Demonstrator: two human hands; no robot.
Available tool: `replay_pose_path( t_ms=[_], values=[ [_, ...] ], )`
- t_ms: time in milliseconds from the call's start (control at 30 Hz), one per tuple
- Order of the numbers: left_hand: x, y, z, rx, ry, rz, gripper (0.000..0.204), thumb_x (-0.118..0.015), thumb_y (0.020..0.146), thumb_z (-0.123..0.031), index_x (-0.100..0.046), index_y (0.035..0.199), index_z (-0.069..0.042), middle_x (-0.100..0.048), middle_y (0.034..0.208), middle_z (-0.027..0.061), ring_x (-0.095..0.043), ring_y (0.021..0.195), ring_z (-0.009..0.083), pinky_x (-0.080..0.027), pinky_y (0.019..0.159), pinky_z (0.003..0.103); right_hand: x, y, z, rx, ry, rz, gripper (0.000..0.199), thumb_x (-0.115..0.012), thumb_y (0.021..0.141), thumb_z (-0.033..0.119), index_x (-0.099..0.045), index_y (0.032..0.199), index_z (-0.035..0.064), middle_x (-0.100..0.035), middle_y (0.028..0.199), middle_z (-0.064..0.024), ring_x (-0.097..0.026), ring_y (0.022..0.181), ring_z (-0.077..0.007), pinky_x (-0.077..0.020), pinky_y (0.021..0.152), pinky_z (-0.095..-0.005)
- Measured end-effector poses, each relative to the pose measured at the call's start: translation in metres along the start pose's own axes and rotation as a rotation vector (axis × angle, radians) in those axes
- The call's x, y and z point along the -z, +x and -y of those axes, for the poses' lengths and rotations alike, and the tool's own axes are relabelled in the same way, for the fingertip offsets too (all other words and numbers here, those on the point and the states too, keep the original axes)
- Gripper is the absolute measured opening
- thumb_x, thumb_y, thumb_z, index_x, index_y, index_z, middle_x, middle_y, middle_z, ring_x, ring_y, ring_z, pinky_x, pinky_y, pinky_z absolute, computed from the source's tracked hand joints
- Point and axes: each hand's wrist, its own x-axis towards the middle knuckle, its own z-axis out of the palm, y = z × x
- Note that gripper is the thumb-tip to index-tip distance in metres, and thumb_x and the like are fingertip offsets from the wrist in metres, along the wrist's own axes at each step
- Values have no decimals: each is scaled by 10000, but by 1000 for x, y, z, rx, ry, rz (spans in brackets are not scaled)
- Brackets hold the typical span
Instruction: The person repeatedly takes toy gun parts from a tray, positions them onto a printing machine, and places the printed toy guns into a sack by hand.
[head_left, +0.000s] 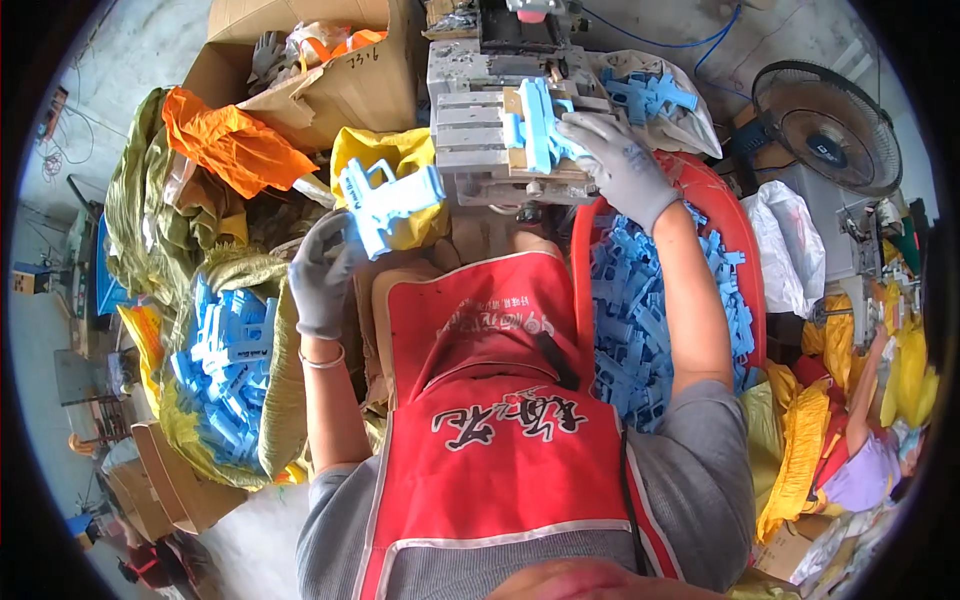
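My gloved left hand (322, 270) grips a light blue plastic toy pistol (388, 203) by one end and holds it up in the air, left of the machine. Dark printing shows on its side. On the slotted metal bed of the machine (470, 128), a second light blue toy pistol (540, 125) lies on a brownish fixture block. My gloved right hand (625, 165) reaches over from the right, its fingers closed on the near right part of that pistol; the fingertips are partly hidden.
At my right stands a red tub (752, 270) heaped with blue toy pistol parts. A yellow-green sack (283, 405) at left holds printed pistols. Behind are a cardboard box (350, 95), a yellow bag (420, 228) and a white sack (702, 135). A fan (830, 130) stands far right, a co-worker (865, 470) below it.
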Motion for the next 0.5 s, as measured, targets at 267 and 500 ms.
replay_pose_path(
  t_ms=[267, 500],
  values=[
    [53, -55, -14, -35, 392, -298, 317, -685, 764, -48, -660, 1079, -21, -666, 1115, 143, -642, 1029, 260, -503, 895, 351, 13, -59, 20, -170, 81, -306, 390, -575, 902, 142, -552, 1255, -22, -539, 1316, -179, -491, 1244, -321, -362, 1055, -407],
    [174, -135, 17, 280, 934, -686, 353, -696, 790, 16, -649, 1137, -31, -664, 1136, 79, -622, 1018, 111, -503, 881, 274, -36, -223, -42, -576, 31, -291, 328, -532, 920, 88, -577, 1222, -31, -602, 1208, -195, -569, 1117, -315, -434, 978, -385]
  ],
)
